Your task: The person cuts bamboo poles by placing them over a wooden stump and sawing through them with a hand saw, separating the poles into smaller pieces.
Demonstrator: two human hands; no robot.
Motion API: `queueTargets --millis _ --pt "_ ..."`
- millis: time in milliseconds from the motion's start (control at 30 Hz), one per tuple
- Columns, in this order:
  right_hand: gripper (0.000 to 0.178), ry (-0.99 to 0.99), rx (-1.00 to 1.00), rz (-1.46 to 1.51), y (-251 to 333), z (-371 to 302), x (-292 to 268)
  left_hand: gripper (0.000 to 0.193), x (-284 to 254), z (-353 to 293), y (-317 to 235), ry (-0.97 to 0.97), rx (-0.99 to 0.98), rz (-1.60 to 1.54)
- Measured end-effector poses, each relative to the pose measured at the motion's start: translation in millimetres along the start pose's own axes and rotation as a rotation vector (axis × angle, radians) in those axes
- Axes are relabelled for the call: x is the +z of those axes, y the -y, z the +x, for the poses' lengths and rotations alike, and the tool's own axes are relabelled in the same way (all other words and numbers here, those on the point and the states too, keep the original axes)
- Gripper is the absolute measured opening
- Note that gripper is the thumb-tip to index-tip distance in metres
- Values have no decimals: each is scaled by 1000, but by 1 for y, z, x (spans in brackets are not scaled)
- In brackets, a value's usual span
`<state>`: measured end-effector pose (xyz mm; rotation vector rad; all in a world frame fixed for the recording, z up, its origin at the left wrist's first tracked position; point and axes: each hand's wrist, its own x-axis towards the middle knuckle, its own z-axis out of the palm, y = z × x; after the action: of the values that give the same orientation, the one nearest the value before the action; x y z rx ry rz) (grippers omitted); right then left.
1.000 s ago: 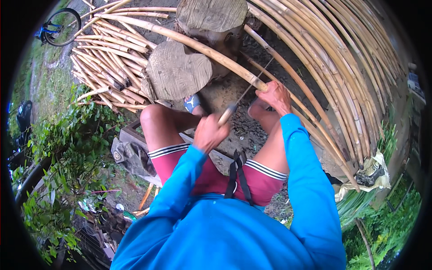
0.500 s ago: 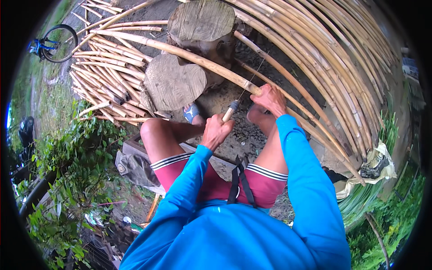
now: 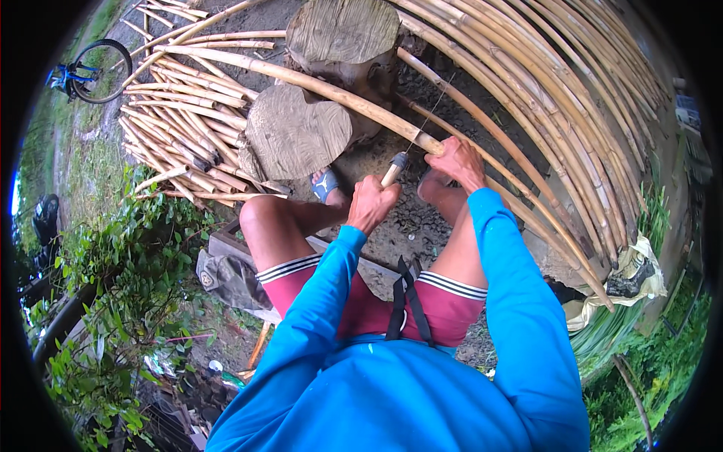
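Note:
My left hand [image 3: 374, 203] is closed around the pale handle of a long, thin-bladed tool [image 3: 395, 169]. Its blade, nearly edge-on to me, slants up and right across a bamboo pole [image 3: 316, 85], close to the pole's near end. Just to the right of that crossing, my right hand [image 3: 459, 163] grips the pole's end with fingers wrapped round it. The pole runs away to the upper left over a notched wood stump [image 3: 297, 129]. Whether the blade has cut into the bamboo is too small to tell.
A taller stump [image 3: 343, 34] stands beyond. Short bamboo pieces [image 3: 181, 113] are piled at left; long bamboo poles [image 3: 542, 98] lie side by side at right. A bicycle wheel [image 3: 101, 71] shows at the far left. Leafy plants [image 3: 113, 301] grow near my left side.
My left hand has pushed the tool a little forward, up and to the right. My right hand keeps its grip on the bamboo pole. The whole view has shifted slightly.

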<state>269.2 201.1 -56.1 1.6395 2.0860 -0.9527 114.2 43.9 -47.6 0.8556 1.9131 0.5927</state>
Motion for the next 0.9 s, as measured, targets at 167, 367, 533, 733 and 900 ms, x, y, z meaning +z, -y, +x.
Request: queueTargets --millis 167,367,533,733,900 --pt "45 0 12 4 2 -3 -1 35 -10 -21 10 -23 75 78" --pt "43 -47 6 -22 -13 -1 0 28 -26 -84 31 32 -51 77" --pt "43 -58 -29 25 4 0 6 42 -3 7 -16 -119 27 222" --pt "43 -62 -21 14 -13 0 4 29 -40 -104 48 17 -13 112" --pt "44 -40 -54 39 3 5 5 34 -22 -28 14 -1 -50 104"
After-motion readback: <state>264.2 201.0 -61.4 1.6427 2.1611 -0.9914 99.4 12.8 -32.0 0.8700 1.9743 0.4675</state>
